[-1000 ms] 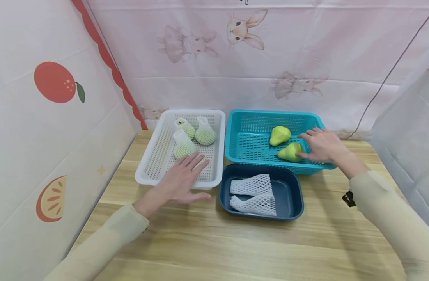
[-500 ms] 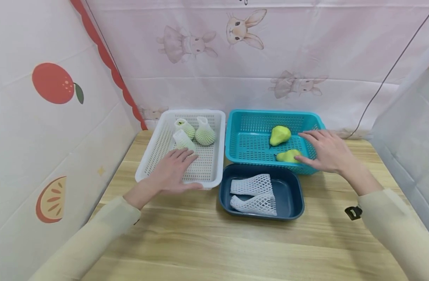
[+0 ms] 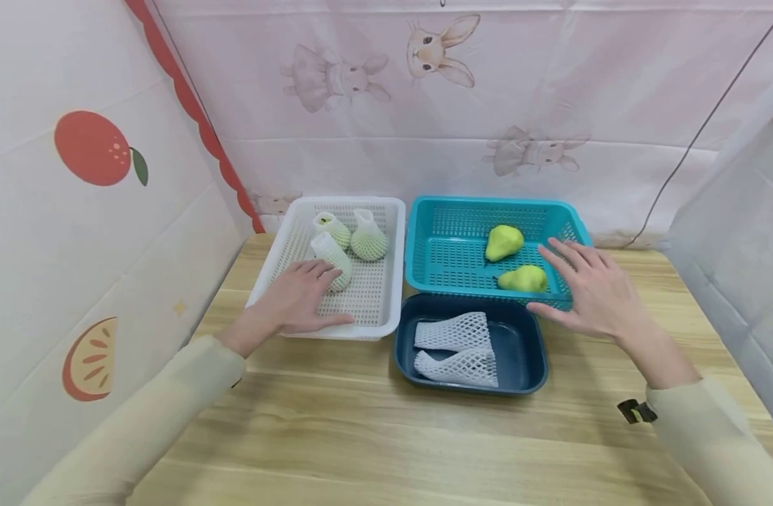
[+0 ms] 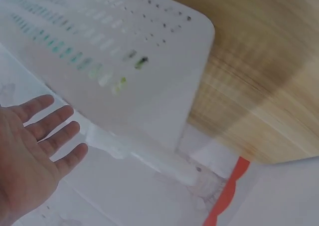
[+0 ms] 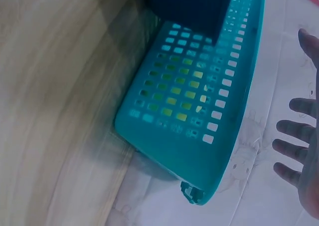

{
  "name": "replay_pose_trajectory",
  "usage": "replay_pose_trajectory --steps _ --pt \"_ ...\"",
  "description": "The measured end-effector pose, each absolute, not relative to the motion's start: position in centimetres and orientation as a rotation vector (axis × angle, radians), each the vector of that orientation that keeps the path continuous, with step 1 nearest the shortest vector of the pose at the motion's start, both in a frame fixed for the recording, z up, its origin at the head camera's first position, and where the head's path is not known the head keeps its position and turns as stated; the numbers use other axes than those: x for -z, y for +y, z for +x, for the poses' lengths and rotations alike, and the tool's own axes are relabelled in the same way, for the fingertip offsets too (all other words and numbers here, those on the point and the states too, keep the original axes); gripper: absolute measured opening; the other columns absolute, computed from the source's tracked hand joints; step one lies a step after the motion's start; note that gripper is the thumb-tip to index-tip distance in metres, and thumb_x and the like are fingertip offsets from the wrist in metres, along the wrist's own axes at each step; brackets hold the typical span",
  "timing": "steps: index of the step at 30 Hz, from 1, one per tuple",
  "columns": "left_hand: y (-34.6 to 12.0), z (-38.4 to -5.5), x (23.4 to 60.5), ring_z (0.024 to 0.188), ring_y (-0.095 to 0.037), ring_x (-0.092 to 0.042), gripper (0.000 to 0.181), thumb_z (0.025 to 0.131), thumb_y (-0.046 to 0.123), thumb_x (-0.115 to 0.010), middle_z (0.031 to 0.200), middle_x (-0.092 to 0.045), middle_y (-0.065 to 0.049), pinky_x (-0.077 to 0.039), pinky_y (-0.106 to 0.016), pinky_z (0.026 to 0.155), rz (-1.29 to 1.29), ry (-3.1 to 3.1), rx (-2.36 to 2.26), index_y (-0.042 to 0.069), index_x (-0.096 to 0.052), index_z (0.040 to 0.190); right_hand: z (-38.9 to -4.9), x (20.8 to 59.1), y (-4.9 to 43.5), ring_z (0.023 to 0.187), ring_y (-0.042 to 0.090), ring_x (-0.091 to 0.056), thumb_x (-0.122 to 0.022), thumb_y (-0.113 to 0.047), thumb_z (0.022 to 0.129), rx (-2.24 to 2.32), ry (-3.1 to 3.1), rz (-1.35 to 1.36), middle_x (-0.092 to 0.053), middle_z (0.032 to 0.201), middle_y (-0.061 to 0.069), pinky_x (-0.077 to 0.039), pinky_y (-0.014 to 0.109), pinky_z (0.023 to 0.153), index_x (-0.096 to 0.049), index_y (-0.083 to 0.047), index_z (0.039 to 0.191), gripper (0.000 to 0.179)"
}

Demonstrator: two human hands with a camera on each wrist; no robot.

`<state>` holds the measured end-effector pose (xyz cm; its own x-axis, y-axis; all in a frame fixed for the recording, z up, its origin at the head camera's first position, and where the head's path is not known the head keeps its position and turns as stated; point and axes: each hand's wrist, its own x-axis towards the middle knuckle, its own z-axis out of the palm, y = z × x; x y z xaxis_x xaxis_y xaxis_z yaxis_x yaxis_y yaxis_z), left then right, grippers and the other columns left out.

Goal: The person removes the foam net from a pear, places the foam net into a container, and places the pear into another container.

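My left hand [image 3: 298,295], fingers extended, is over the near left part of a white basket [image 3: 393,295]. Inside it lie three green pears in white foam net sleeves; the nearest sleeved pear [image 3: 334,263] is partly covered by my fingertips. In the left wrist view the left hand [image 4: 37,151] holds nothing, its fingers apart. My right hand [image 3: 592,295] is spread over the near right corner of a teal basket [image 3: 450,281]. Two bare pears lie in that basket, one pear [image 3: 504,243] farther back and another pear [image 3: 523,279] nearer. The right wrist view shows the right hand [image 5: 304,141] empty.
A navy tray [image 3: 519,358] sits in front of the teal basket, holding two empty foam net sleeves, one sleeve [image 3: 452,333] behind the other sleeve [image 3: 459,368]. Everything stands on a wooden table [image 3: 386,443]. A printed cloth [image 3: 386,169] hangs right behind the baskets.
Both hands have drawn back toward the person. The left shifted left, uncovering more of the nearest sleeved pear. The right moved off the near bare pear. The pears and containers stayed put.
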<state>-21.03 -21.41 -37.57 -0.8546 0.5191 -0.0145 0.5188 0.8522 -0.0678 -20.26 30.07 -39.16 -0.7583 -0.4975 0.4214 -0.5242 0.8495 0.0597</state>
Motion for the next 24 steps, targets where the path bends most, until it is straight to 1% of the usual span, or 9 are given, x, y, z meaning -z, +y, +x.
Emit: replay_pose_trajectory --steps 4,8,13,18,24 --pt "-22.1 -21.8 37.4 0.148 -0.042 -0.049 0.098 0.089 0.079 -0.058 0.156 -0.056 -0.021 -0.035 -0.058 0.126 -0.790 -3.062 -0.110 0.004 -0.053 0.152 -19.3 39.5 29.9 0.146 0.044 -0.046 -0.071 -0.074 0.079 -0.101 -2.578 0.753 -0.050 0.160 0.022 -0.039 0.064 0.116 -0.047 -0.010 0.158 0.104" --pt "-22.9 -22.7 37.2 0.146 -0.043 -0.051 0.097 0.089 0.079 -0.058 0.152 -0.059 -0.022 -0.037 -0.057 0.125 -0.768 -3.081 -0.111 0.003 -0.056 0.149 -18.4 40.0 29.8 0.146 0.043 -0.045 -0.065 -0.080 0.082 -0.113 -2.571 0.743 -0.050 0.161 0.021 -0.039 0.064 0.117 -0.047 -0.012 0.158 0.104" --pt "-23.6 -23.9 37.0 0.144 -0.045 -0.052 0.096 0.090 0.079 -0.058 0.150 -0.060 -0.024 -0.038 -0.060 0.123 -0.741 -3.131 -0.109 0.002 -0.056 0.149 -17.5 40.8 29.8 0.146 0.043 -0.045 -0.060 -0.084 0.083 -0.119 -2.567 0.731 -0.051 0.160 0.020 -0.040 0.064 0.117 -0.049 -0.011 0.157 0.105" --pt "-24.1 -25.0 36.7 0.144 -0.046 -0.051 0.097 0.090 0.080 -0.056 0.151 -0.059 -0.025 -0.039 -0.064 0.120 -0.688 -3.186 -0.105 0.003 -0.055 0.149 -16.7 41.2 29.6 0.147 0.044 -0.045 -0.060 -0.084 0.083 -0.134 -2.568 0.725 -0.051 0.160 0.020 -0.039 0.064 0.116 -0.050 -0.011 0.156 0.104" --pt "-24.5 -26.1 36.5 0.138 -0.045 -0.055 0.102 0.088 0.085 -0.053 0.147 -0.061 -0.025 -0.043 -0.063 0.117 -0.654 -3.199 -0.187 0.003 -0.057 0.147 -16.1 41.3 29.6 0.147 0.044 -0.044 -0.061 -0.083 0.083 -0.157 -2.572 0.724 -0.050 0.161 0.020 -0.039 0.065 0.115 -0.050 -0.011 0.157 0.103"
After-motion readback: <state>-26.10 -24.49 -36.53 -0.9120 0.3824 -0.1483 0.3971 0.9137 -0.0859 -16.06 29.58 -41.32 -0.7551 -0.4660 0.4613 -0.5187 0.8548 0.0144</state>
